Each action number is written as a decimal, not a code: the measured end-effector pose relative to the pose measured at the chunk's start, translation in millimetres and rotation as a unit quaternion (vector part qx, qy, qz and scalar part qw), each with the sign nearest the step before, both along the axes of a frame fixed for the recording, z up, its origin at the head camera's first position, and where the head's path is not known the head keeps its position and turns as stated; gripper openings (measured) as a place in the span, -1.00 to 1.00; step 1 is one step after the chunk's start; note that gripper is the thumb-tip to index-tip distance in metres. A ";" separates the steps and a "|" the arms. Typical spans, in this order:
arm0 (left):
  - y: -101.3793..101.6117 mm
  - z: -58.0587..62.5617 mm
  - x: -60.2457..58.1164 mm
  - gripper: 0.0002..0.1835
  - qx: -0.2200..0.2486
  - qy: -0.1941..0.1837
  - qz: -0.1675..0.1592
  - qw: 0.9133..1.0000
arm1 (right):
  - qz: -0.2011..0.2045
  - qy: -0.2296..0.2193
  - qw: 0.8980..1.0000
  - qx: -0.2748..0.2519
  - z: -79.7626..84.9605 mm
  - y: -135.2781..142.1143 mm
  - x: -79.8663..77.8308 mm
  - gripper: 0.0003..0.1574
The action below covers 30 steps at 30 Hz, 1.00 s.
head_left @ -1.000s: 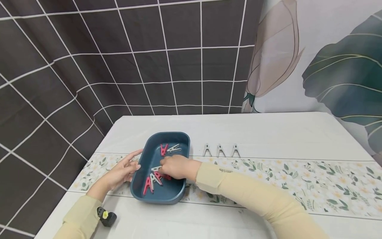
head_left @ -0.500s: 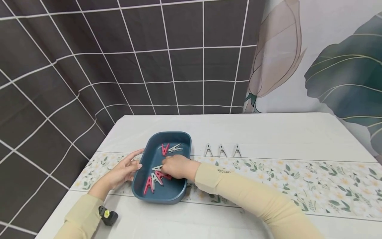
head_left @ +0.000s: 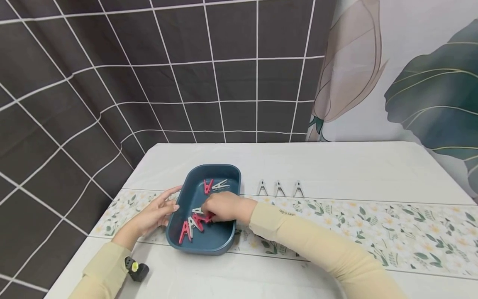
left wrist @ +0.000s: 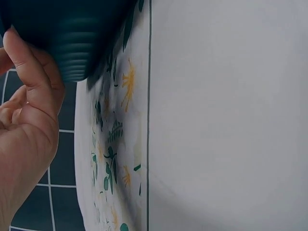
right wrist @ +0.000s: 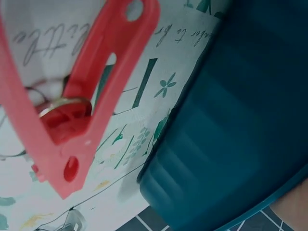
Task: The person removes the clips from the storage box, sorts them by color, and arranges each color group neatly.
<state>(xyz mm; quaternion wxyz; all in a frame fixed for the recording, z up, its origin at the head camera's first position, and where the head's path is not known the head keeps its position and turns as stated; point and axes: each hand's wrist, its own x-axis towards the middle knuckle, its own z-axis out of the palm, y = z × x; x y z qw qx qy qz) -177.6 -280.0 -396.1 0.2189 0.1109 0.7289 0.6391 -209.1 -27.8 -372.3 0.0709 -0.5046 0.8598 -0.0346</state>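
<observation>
We are seeing one red clip [head_left: 208, 218] lying inside the blue bin [head_left: 209, 251], partly covered by the right hand [head_left: 223, 206]. That hand's fingers are pointing downward in a curl over it, perhaps singling it out from the neighbouring clips [head_left: 191, 226], but we cannot tell whether they are pinching it. The clip is showing a bright pinkish-red, most of its shape hidden. Farther out, the left hand [head_left: 157, 213] is resting against the bin's left wall, fingers loosely spread and grasping nothing, probably steadying it. Outside, another red clip [right wrist: 70, 120] is appearing close up in the right wrist view, its slotted arms meeting around a metal ring; where it is resting, we cannot tell. Three grey clips [head_left: 278, 185] are sitting evenly spaced on the table [head_left: 347, 170], seemingly lined up on purpose.
</observation>
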 end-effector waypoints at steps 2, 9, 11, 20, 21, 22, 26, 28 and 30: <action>-0.6 -0.5 -0.3 -0.32 0.012 0.000 -0.007 1.000 | -0.003 0.001 1.000 -0.012 0.5 0.9 0.4 -0.85; -0.5 1.0 -0.8 -0.32 0.019 0.001 -0.013 1.000 | 0.010 0.024 0.998 -0.056 5.6 6.3 1.7 -0.76; -0.4 0.9 -0.8 -0.33 0.017 0.001 -0.011 1.000 | 0.010 0.024 0.997 -0.071 6.2 8.3 2.1 -0.78; -0.4 0.9 0.7 -0.31 0.015 -0.001 -0.007 1.000 | -0.020 -0.005 0.987 -0.159 11.1 17.5 7.3 -0.79; -0.3 1.0 0.8 -0.31 0.016 -0.001 -0.007 1.000 | -0.028 -0.014 0.985 -0.170 12.4 18.8 8.6 -0.79; -0.2 1.2 0.8 -0.31 0.016 -0.001 -0.007 1.000 | -0.035 -0.021 0.983 -0.180 13.7 20.2 10.1 -0.79; 0.1 1.4 0.6 -0.32 0.018 -0.002 -0.005 1.000 | -0.055 -0.043 0.973 -0.222 17.0 26.9 16.8 -0.76; 0.2 0.9 0.5 -0.31 0.015 -0.001 -0.005 1.000 | -0.061 -0.051 0.966 -0.245 17.7 31.2 20.1 -0.75; 0.4 0.5 0.5 -0.31 0.013 -0.002 -0.004 1.000 | -0.061 -0.060 0.959 -0.271 17.5 36.4 22.7 -0.74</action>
